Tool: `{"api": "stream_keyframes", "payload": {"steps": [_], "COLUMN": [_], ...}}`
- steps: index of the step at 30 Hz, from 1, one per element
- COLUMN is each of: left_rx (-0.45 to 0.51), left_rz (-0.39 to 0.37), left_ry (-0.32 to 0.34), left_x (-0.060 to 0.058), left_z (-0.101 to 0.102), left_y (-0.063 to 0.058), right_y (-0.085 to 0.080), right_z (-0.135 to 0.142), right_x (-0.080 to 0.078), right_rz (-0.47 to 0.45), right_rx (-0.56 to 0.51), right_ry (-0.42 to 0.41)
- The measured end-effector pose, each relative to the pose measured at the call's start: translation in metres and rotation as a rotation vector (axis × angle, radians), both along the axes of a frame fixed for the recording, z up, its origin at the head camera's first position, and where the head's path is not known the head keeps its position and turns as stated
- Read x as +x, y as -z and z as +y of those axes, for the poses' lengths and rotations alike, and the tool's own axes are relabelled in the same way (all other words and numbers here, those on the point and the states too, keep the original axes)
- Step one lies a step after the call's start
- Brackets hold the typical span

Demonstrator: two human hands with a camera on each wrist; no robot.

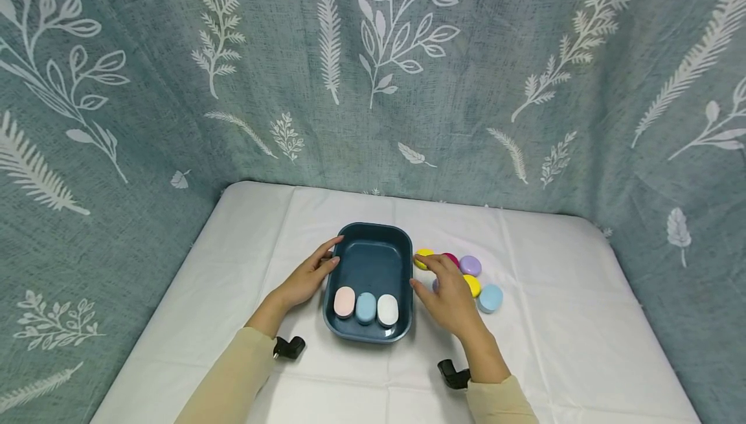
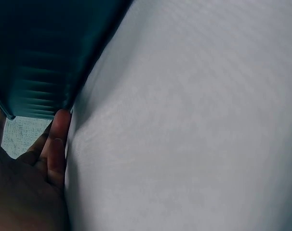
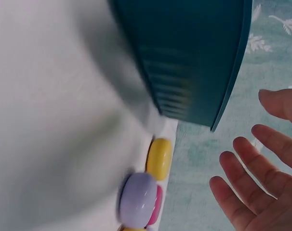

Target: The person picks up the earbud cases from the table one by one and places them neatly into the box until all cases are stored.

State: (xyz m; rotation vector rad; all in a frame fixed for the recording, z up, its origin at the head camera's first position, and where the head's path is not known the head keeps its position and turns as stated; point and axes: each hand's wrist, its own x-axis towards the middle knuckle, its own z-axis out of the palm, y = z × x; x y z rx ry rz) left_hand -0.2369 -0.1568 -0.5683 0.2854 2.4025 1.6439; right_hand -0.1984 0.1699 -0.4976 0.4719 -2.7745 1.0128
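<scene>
A dark blue rectangular tray (image 1: pixel 373 262) stands before me, with a pink oval piece (image 1: pixel 344 301), a light blue oval piece (image 1: pixel 366 308) and a white oval piece (image 1: pixel 387 311) in a row at its near end. My left hand (image 1: pixel 300 281) is at the tray's left side, fingertips right at the rim; the left wrist view shows extended fingers (image 2: pixel 60 126) against the tray wall (image 2: pixel 37 72). On the opposite side, my right hand (image 1: pixel 451 294) holds nothing. Its fingers are spread and relaxed, beside the tray wall (image 3: pixel 184 62) and above several loose glossy pieces.
Right of the tray lie rounded pieces: yellow (image 1: pixel 424 258), magenta (image 1: pixel 451 259), lilac (image 1: pixel 470 265), another yellow (image 1: pixel 472 286) and light blue (image 1: pixel 490 298). A second lilac piece (image 1: pixel 435 285) is mostly hidden by my right hand. White cloth (image 1: pixel 559 320) covers the table; a patterned curtain (image 1: pixel 443 139) hangs behind.
</scene>
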Motion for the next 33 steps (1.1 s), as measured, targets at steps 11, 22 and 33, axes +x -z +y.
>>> {"api": "stream_keyframes", "payload": {"steps": [11,22,33], "left_rx": [-0.011,-0.008,-0.005], "left_rz": [0.004,0.002,0.009], "left_ry": [0.001,0.006,0.008], "left_x": [0.002,0.002,0.000], "left_z": [0.000,0.001,0.000], "left_y": [0.000,-0.001,-0.002], "right_y": [0.018,0.032,0.038], "right_z": [0.026,0.036,0.036], "right_x": [-0.008,-0.013,-0.015], "right_rz": [-0.033,-0.069,-0.073], "right_rx": [0.048,0.176,0.273], "right_ry": [0.070,0.103,0.135]}}
